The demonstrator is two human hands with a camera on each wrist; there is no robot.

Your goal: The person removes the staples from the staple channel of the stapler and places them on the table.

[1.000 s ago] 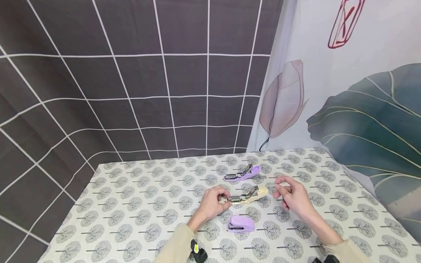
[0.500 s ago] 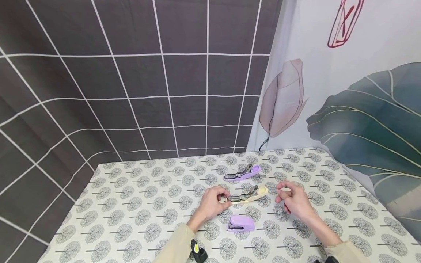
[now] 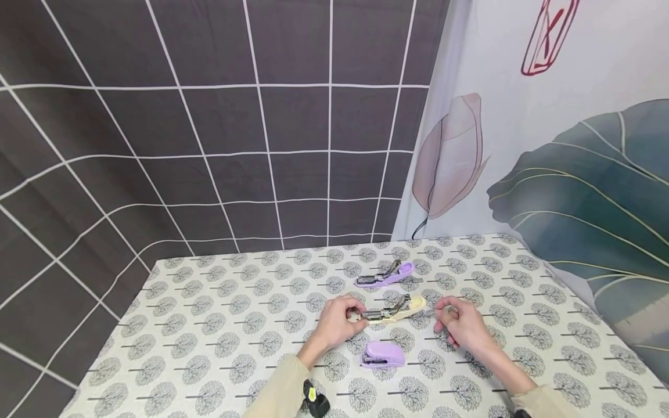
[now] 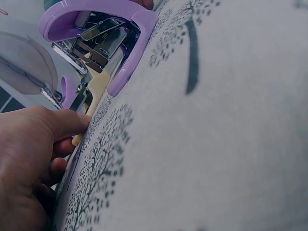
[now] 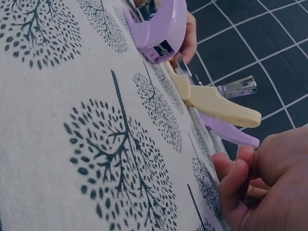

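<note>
A cream stapler (image 3: 401,313) lies on the cloth with its metal top swung up. My left hand (image 3: 338,320) pinches its left end; the left wrist view shows the thumb pressed against the cream body (image 4: 98,85). Just off its other end is my right hand (image 3: 462,322), with thumb and forefinger brought together and the other fingers curled. Whether something thin sits between those fingertips, I cannot tell. A closed-up purple stapler (image 3: 384,355) stands nearer to me. Behind the cream one, a second purple stapler (image 3: 387,275) lies with its top raised.
The table is covered with a pale cloth (image 3: 209,348) printed with grey trees. A dark curtain with white grid lines (image 3: 219,128) hangs behind and at the left. On the right hangs a white curtain with leaf prints (image 3: 601,191).
My right hand has shifted slightly right, then back left and lower, close to the cream stapler's end. The left hand and all the staplers stay in place.
</note>
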